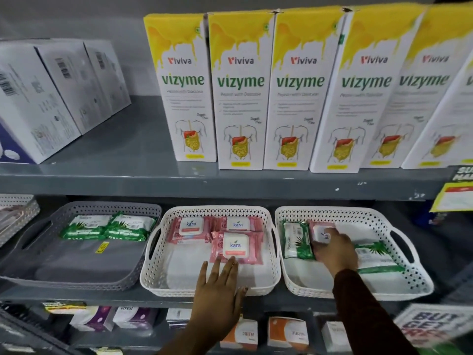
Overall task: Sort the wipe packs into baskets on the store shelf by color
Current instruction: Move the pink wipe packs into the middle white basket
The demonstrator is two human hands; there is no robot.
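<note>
Three baskets sit on the lower shelf. The grey basket (pixel 30 242) at left holds two green wipe packs (pixel 107 228). The middle white basket (pixel 153 267) holds three pink wipe packs; the nearest pink pack (pixel 236 247) lies just beyond my left hand (pixel 217 290), which is open with fingertips at its front edge. The right white basket (pixel 419 280) holds a green pack (pixel 297 239) at left, another green pack (pixel 376 257) at right, and a pink pack (pixel 321 233) between them. My right hand (pixel 335 249) is closed over that pink pack.
The shelf above carries tall yellow-and-white boxes (pixel 240 90) and grey-white cartons (pixel 38 98). Below the baskets sits a shelf of small boxes (pixel 286 331). A further white basket (pixel 18 213) shows at the far left. Yellow price tags (pixel 455 198) hang at right.
</note>
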